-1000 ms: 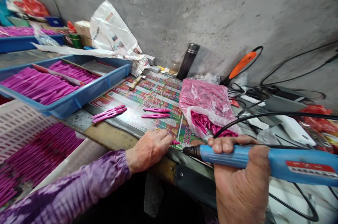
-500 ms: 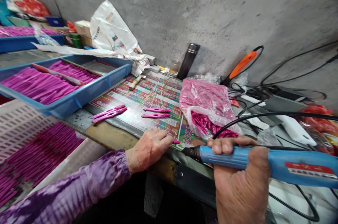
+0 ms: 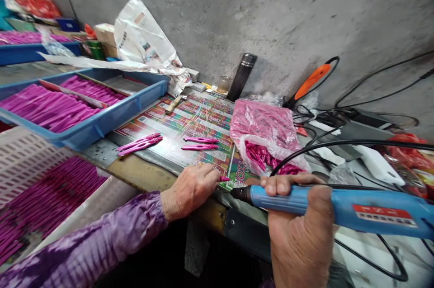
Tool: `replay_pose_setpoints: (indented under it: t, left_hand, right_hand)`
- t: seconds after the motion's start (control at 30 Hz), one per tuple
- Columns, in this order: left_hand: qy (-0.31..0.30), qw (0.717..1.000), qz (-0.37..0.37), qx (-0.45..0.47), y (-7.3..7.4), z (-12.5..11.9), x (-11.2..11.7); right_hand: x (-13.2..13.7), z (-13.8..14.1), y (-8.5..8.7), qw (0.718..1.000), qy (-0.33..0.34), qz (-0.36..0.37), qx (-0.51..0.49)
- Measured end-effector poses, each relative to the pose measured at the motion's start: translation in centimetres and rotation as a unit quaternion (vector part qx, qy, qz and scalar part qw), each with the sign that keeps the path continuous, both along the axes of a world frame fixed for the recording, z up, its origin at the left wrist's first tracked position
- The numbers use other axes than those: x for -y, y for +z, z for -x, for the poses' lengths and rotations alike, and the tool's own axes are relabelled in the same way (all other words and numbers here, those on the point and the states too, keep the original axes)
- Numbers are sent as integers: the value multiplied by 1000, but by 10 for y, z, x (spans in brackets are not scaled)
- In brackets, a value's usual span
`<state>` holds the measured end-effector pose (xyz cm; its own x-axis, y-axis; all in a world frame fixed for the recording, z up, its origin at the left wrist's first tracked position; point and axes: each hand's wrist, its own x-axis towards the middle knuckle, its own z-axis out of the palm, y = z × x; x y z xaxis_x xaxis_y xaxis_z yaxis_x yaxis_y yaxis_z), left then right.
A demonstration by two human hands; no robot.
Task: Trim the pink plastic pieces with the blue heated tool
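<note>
My left hand [image 3: 195, 188] is closed at the bench edge, pinching a slim pink piece [image 3: 224, 179]; only its tip shows past my fingers. My right hand [image 3: 300, 229] wraps round a blue electric screwdriver [image 3: 339, 206], held level and pointing left. Its black nose [image 3: 241, 193] is close beside the pink tip; whether they touch I cannot tell. Beyond my left hand, two slim pink pieces [image 3: 200, 147] lie side by side on a patterned mat [image 3: 166, 161]. A small stack of similar pink pieces [image 3: 139, 144] rests farther left.
A blue divided tray [image 3: 117, 120] of pink pieces stands at left, above a white basket [image 3: 32, 152] holding more. An opened bag [image 3: 264, 120] of pink parts lies behind the screwdriver. A small hammer [image 3: 174, 105], a black flask [image 3: 242, 76] and loose cables [image 3: 313, 143] occupy the back.
The screwdriver and my right hand have shifted left. My left hand has moved slightly up and left with the pink piece, still pinching it.
</note>
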<state>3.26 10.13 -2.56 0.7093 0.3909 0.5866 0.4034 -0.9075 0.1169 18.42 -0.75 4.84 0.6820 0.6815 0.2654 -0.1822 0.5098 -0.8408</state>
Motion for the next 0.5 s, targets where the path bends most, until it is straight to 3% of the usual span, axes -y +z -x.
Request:
replay_pose_setpoints:
  t: [0.23,0.5]
  left_hand:
    - [-5,1000,15,20,8,7,1]
    - [-15,998,-2,68,3,20,7]
  right_hand:
    - [-7,5,-6,1000,10,-1,-3]
    - [2,4,3,1000,10,6,-10]
